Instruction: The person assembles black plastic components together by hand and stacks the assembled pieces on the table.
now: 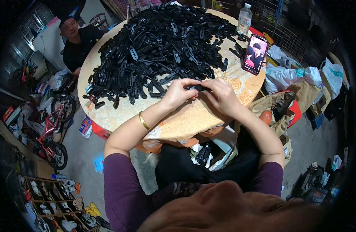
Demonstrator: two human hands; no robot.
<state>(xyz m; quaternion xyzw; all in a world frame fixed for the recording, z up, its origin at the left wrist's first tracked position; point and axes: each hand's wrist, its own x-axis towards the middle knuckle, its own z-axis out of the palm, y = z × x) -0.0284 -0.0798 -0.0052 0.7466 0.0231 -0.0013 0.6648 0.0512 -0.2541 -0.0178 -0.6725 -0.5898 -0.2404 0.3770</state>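
Black clip [198, 88] is pinched between left hand [178, 92] and right hand [223, 95], just before the pile [162, 46] on the table [185, 116]; seemingly mid-assembly, needing firm aligned pressure. Phone [255, 53] stands beyond, right of the pile.

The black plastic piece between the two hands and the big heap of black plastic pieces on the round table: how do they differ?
The black plastic piece is single, pinched by both the left hand and the right hand; the heap of black plastic pieces is many, piled loose and untouched. The piece sits over the bare near part of the round table; the heap covers the far part. Both look black and elongated.
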